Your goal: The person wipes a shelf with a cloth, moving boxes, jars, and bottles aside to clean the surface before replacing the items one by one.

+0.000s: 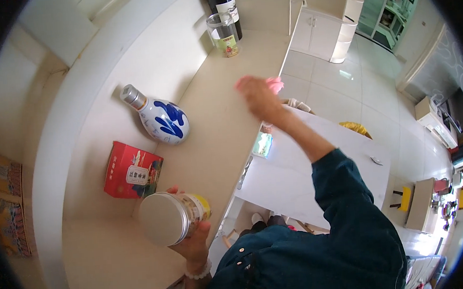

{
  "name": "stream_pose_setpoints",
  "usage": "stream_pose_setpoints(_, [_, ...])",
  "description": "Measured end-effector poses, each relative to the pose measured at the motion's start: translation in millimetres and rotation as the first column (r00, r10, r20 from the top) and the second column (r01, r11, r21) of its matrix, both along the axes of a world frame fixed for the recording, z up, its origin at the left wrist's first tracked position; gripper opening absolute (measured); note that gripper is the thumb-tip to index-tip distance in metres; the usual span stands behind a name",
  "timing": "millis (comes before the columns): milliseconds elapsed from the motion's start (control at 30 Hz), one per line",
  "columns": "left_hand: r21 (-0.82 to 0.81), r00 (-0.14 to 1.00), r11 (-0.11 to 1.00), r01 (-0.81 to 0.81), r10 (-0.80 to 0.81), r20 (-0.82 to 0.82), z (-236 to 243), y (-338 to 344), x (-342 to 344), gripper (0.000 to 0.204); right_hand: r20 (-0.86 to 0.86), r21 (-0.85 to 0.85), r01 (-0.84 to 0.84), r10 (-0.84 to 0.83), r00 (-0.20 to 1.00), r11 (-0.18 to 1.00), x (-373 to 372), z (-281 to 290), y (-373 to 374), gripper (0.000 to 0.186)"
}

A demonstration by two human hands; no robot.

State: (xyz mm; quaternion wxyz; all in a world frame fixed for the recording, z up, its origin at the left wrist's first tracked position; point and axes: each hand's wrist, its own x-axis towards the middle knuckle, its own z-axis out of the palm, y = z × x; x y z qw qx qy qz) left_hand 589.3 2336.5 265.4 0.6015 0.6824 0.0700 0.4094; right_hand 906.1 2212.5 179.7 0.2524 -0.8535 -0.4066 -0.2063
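Note:
My left hand (195, 246), with a pale beaded bracelet at the wrist, is wrapped round a clear jar (164, 218) with a broad whitish lid and a yellow label. The jar is tilted, lid toward the left, over the shelf (219, 113). Farther up, my right hand (260, 97) is closed on a pink cloth (275, 84) above the shelf's front edge; motion blurs its fingers. Just beyond the jar, a red box (133, 171) stands against the back wall. Behind it is a white bottle (165, 119) with blue patterns and a silver cap.
At the shelf's far end, an open-topped clear jar (224, 36) stands before a dark bottle (224, 2). Below the shelf on the right, a white table (317, 165) holds a tissue pack (263, 144). A yellow item (354, 128) shows by the table's far edge. White cabinets (317, 30) stand beyond.

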Motion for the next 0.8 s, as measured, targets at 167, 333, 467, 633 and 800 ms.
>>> stream_pose_setpoints(167, [-0.005,0.999,0.999,-0.046,0.046,-0.006,-2.7,5.5,-2.2,0.098,0.073,0.121,-0.357,0.350,0.934,0.926,-136.6,0.0,52.9,0.026])
stream_pose_setpoints(333, [0.028,0.998,0.998,-0.051,0.052,-0.020,1.8,8.2,-6.6,0.100,-0.012,0.064,-0.004,0.005,1.000,0.998,-14.2,-12.7,17.5,0.029])
stream_pose_setpoints(467, [0.014,0.998,0.999,-0.049,0.050,-0.024,3.1,7.6,-6.2,0.098,-0.171,0.007,0.272,-0.267,0.948,0.962,92.7,19.8,-26.1,0.025])
stream_pose_setpoints(633, [-0.023,0.998,0.998,-0.064,0.064,0.002,-3.6,6.2,1.2,0.096,0.009,0.127,-0.312,0.313,0.950,0.942,-0.5,-18.2,32.5,0.025])
stream_pose_setpoints(800, [-0.018,0.999,0.999,-0.033,0.033,-0.013,-1.2,3.9,4.3,0.093,-0.022,-0.038,-0.546,0.546,0.838,0.837,-137.8,20.5,28.3,0.028])
